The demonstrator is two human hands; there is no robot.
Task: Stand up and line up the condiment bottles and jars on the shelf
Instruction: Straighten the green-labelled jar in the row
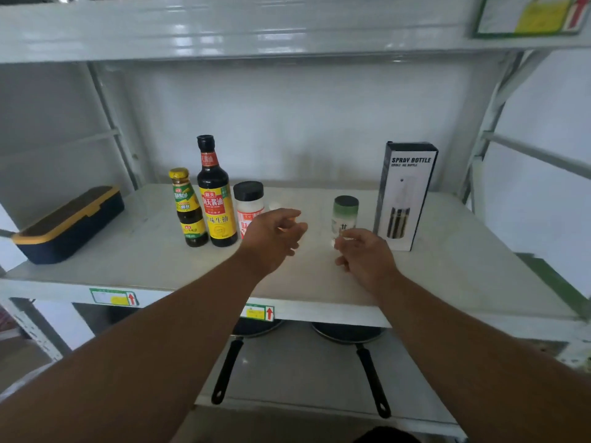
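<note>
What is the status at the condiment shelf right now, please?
Left hand and right hand open, empty. Green-capped jar upright, apart from the three-bottle row beside soy sauce bottle. Nothing blocking.

**Both arms extended, hands loosely open at mid-frame**

Two bare forearms enter from the bottom corners of the frame and converge toward the centre. The left hand [271, 239] sits just left of centre, back of the hand facing the camera, fingers loosely curled and spread, gripping nothing. The right hand [364, 255] sits just right of centre and slightly lower, also back-up, fingers bent with thumb and fingertips drawn near each other. The hands are apart, not touching.
</note>
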